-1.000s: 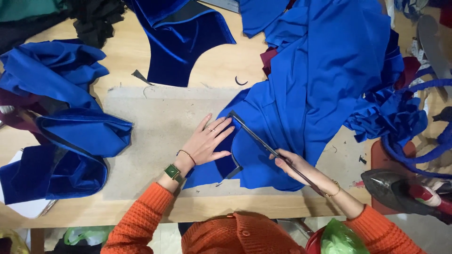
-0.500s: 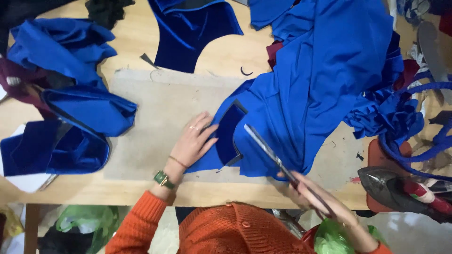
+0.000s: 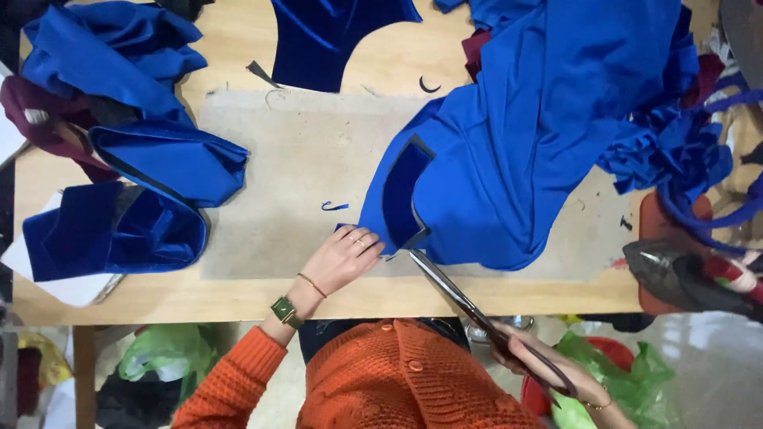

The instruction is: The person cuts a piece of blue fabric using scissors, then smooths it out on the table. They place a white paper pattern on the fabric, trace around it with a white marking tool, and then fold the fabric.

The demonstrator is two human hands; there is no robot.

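Far left of the frame: crumpled blue cloth (image 3: 103, 48) above, a maroon piece (image 3: 32, 111) beneath it, then folded dark blue velvet (image 3: 119, 230) lying on a white sheet of paper or card (image 3: 48, 278) at the lower left edge. No label or sign readable anywhere. Below the worktop (image 3: 238, 298), lower left, a crumpled green plastic bag (image 3: 159, 353).

Centre: a grey mat (image 3: 302, 175) spread over the wood, with a small blue scrap (image 3: 334, 206) lying loose on it. Just below that, the left hand (image 3: 342, 258), fingers stretched out and released, gripping nothing, pressed flat at the lower left corner of the blue fabric (image 3: 524, 143).

Right of centre: that fabric spread from the middle of the mat up to the upper right, with a curved dark blue panel (image 3: 401, 195) along its left edge. Scissors (image 3: 469, 306) slanting up from the lower right, tips touching the fabric's lower edge just under the panel, blades close together. Right hand (image 3: 548, 369) clenched round the handles, off the worktop's near edge. Judged as cutting in hand, right at the panel's lower corner, cloth pinned flat beside the blades.

Far right: a dark iron (image 3: 683, 274) at the edge, blue ruffled strips above it, another green bag (image 3: 628, 373) below.
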